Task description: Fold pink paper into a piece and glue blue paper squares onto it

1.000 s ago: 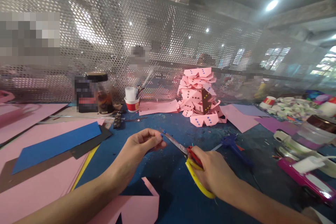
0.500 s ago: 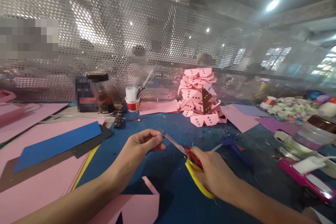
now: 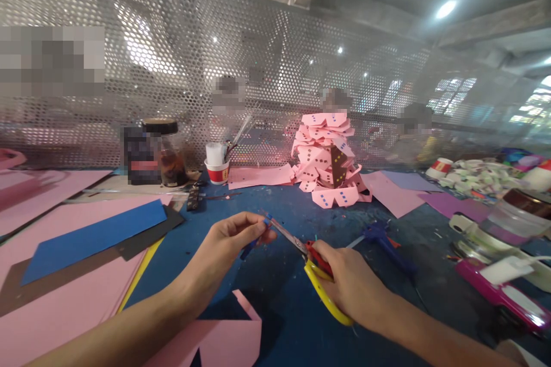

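Observation:
Near the middle, my left hand (image 3: pixel 239 235) pinches a narrow blue paper strip (image 3: pixel 248 249), whose end pokes up past the fingertips. My right hand (image 3: pixel 344 278) grips the scissors (image 3: pixel 325 295), which have yellow and red handles. Their blades point up and left, with the tips at the end of the blue strip beside my left fingertips. Below my hands lies a folded pink paper piece (image 3: pixel 232 335). Beyond them stands a tall stack of pink folded papers (image 3: pixel 322 160) with small blue, brown and yellow squares.
Pink sheets (image 3: pixel 81 327), a blue sheet (image 3: pixel 99 238) and dark pieces lie at left. A lidded jar (image 3: pixel 170 155) and a cup (image 3: pixel 217 172) stand behind. At right are a blue glue gun (image 3: pixel 390 246), a magenta tool (image 3: pixel 501 295) and a tape roll (image 3: pixel 512 218).
More of the blue strip now shows below and above my left fingertips. The scissors and my right hand have hardly moved.

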`<control>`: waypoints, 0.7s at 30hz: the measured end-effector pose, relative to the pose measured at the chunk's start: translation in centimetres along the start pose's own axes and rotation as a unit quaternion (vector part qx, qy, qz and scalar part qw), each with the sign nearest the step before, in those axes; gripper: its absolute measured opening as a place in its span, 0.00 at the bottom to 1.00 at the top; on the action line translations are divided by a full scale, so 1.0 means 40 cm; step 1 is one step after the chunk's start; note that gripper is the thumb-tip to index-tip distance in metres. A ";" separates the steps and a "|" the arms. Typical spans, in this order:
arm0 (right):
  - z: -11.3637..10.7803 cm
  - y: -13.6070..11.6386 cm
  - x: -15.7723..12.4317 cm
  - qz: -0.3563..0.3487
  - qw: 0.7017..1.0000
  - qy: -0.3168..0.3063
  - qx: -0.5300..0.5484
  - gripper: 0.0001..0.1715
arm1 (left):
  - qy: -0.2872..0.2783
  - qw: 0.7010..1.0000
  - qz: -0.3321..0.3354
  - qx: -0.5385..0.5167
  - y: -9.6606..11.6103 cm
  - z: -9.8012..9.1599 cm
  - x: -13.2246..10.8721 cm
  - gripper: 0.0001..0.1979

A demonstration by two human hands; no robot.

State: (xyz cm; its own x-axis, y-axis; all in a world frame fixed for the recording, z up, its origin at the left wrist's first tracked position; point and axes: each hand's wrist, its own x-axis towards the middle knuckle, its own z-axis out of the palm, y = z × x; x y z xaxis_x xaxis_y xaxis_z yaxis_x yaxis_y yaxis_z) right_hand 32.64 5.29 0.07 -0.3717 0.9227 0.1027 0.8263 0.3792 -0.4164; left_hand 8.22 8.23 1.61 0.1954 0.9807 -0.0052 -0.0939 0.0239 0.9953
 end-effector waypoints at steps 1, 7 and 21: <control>0.000 0.000 0.000 0.000 1.000 0.000 0.002 0.05 | 0.008 1.000 0.005 0.014 0.001 -0.001 0.000 0.11; -0.003 0.001 -0.003 -0.005 1.000 -0.013 0.007 0.03 | 0.005 0.999 0.006 0.040 -0.001 -0.007 -0.001 0.11; 0.009 0.001 -0.007 -0.021 1.000 0.010 -0.013 0.05 | 0.019 0.996 -0.015 -0.091 -0.007 -0.011 0.002 0.10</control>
State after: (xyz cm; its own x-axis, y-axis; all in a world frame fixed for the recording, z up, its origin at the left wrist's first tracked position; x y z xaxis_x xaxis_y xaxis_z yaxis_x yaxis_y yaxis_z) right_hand 32.65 5.02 -0.29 -0.3983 0.9069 0.1373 0.8213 0.4192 -0.3869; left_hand 7.83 8.40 1.28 0.1645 0.9855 -0.0420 -0.2643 0.0850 0.9607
